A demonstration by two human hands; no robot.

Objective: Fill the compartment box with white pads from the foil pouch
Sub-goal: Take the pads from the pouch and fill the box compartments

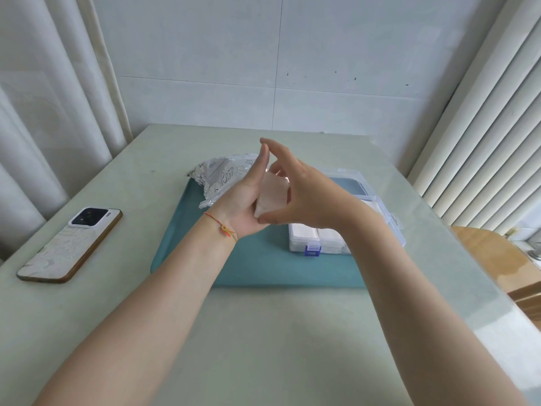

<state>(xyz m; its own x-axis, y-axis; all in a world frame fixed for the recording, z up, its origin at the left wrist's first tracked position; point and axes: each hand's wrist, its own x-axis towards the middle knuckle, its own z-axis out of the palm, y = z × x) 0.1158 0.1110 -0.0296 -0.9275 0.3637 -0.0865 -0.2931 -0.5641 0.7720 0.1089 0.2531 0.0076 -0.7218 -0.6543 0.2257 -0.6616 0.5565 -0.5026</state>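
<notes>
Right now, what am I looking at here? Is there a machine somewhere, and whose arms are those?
There is no machine. The single picture comes from a camera worn on a person's head, looking forward and down, so the arms are that person's own. The left hand lies with straight fingers against a small stack of white pads, while the right hand pinches the stack between thumb and fingers; that is the only grip. Behind the hands lies a silver foil pouch. On the right stands a clear compartment box with its lid open and white pads already in its near compartments. Pouch and box both rest on a teal tray on a pale table. A phone lies face down on the left.
</notes>
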